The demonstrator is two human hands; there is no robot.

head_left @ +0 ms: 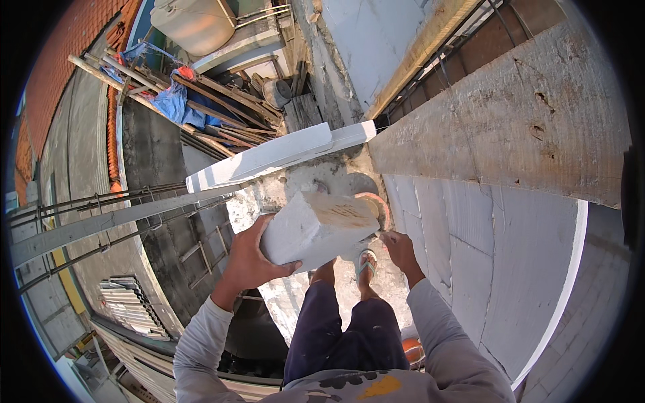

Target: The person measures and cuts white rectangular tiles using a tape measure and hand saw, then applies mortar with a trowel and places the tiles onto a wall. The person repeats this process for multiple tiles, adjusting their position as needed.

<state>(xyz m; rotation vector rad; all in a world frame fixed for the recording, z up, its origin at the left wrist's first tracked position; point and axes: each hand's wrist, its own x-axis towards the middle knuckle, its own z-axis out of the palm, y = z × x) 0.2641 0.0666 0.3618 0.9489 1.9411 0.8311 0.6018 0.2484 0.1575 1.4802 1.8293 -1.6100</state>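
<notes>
A pale lightweight concrete block point(302, 235) is held up in front of me, its upper face stained brown. My left hand point(254, 258) wraps round its left end, thumb along the near side. Close by its right end is my right hand point(401, 254), with the fingers curled closed; what they hold, if anything, is hidden. Beyond the block, a row of white blocks point(275, 156) forms a low wall top. A reddish curved rim point(384, 208) shows partly behind the block, near my sandalled foot point(366, 263).
To the right rises a block wall point(463, 255) under a concrete beam point(510, 114). Steel rebar point(101, 215) runs along the left, past a drop. Scrap timber and a blue tarp point(178, 104) lie beyond, near a large tank point(195, 23). An orange round object point(413, 350) sits beside my leg.
</notes>
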